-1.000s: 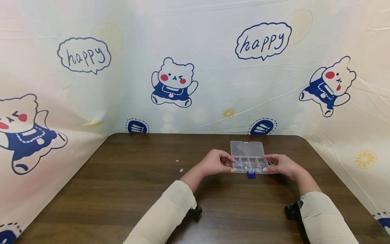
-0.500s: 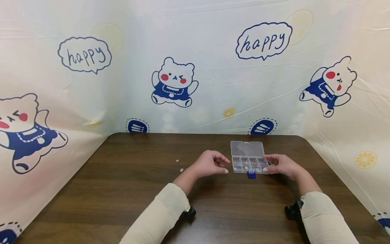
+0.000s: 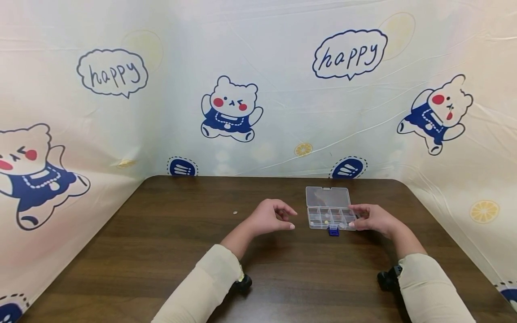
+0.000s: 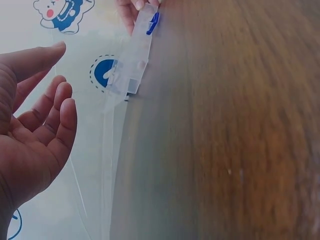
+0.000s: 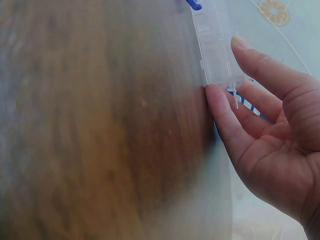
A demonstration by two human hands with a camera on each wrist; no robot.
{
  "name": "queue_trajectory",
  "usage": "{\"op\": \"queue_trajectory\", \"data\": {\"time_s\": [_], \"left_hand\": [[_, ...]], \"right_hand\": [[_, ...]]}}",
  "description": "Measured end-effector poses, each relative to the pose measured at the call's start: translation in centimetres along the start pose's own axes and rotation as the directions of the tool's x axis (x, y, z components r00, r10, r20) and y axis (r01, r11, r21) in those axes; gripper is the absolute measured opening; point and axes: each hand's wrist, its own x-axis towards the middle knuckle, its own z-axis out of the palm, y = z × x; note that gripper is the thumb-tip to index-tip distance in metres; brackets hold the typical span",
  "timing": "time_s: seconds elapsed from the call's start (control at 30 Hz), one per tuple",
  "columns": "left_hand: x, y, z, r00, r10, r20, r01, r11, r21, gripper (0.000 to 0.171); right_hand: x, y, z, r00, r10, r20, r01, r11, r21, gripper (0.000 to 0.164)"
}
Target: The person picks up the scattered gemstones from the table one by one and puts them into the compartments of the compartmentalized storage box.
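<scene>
A clear plastic compartment box (image 3: 317, 228) lies on the table with its lid (image 3: 327, 196) raised at the back. Its blue latch (image 3: 333, 231) hangs at the front. A few tiny items, one yellow, are in the compartments, too small to identify. My right hand (image 3: 373, 219) holds the box's right end between thumb and fingers; the right wrist view shows the fingertips (image 5: 214, 91) against that end. Left of the box, apart from it, hovers my left hand (image 3: 268, 217). Its fingers are loosely bent and hold nothing in the left wrist view.
One small pale disc-like piece (image 3: 235, 212) lies on the brown wooden table (image 3: 169, 251), left of my left hand. A printed cloth (image 3: 282, 112) stands round the back and sides of the table. Black wrist devices (image 3: 388, 278) sit under both cuffs.
My left hand has let go of the box's left end and moved left. Its wrist now hides a second pale piece seen earlier. The right hand and box have stayed put.
</scene>
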Motion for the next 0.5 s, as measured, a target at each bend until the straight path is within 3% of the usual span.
{"op": "queue_trajectory", "data": {"time_s": [0.5], "left_hand": [[-1.2, -0.4, -1.3, 1.0, -0.008, -0.017, 0.008, 1.0, -0.001, 0.024]], "right_hand": [[0.0, 0.1, 0.0, 1.0, -0.003, -0.004, 0.003, 1.0, -0.029, 0.077]]}}
